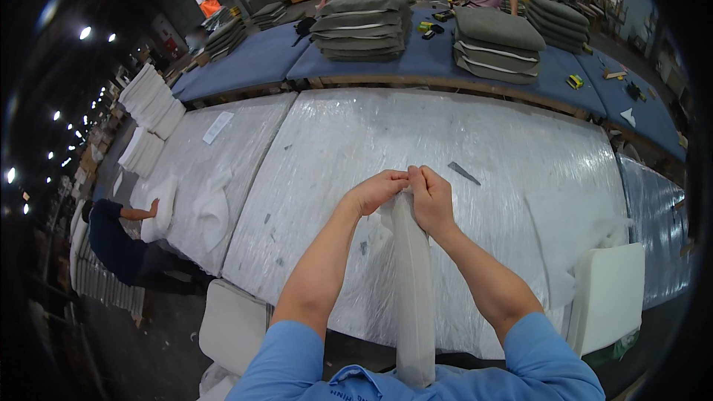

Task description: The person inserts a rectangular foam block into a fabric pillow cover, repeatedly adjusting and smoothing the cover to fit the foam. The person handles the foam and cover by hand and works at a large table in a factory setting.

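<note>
Item: pale mesh sleeve (413, 289), long, limp, seemingly light and soft; best gripped at its top edge. It hangs from chest to fingers over the bench's near edge. Left hand (375, 191) and right hand (431, 197) pinch its upper end, fingertips closed, touching. Beyond: plastic-wrapped bench (356, 134), stacked grey cushions (364, 22).

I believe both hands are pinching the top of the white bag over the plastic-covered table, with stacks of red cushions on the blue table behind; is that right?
Nearly. The head view shows the left hand and right hand pinching the white bag over the plastic-covered table, but the cushions on the blue table are grey-green, not red.
</note>
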### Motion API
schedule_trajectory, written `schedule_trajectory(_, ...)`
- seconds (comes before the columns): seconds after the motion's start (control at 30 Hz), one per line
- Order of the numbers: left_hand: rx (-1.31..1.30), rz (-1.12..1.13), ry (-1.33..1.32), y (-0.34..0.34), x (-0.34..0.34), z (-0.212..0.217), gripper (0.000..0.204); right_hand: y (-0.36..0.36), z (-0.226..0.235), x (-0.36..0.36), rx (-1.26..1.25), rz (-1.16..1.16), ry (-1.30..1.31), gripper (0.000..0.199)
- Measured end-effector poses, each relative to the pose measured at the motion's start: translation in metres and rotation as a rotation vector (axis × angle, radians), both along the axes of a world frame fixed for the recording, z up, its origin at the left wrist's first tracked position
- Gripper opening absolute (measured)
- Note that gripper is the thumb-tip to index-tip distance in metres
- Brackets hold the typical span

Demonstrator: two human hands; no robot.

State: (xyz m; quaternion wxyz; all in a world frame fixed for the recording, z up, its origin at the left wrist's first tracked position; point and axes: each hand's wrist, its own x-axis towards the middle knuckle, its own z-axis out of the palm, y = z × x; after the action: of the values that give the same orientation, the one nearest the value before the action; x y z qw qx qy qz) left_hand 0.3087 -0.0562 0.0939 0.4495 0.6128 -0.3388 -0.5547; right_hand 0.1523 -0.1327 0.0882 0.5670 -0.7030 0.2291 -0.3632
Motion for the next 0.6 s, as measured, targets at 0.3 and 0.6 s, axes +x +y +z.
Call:
schedule_trajectory(0.3, 0.001, -0.176, -0.053, 0.01, 0.022, -0.008, 0.025, 0.027, -0.019, -0.018, -0.131, -0.089, -0.244, 0.045)
schedule_trajectory(0.6, 0.022, 0.166, 0.12, 0.009, -0.005, -0.01, 0.042, -0.011, 0.0, -0.006, -0.194, -0.038, -0.082, 0.054)
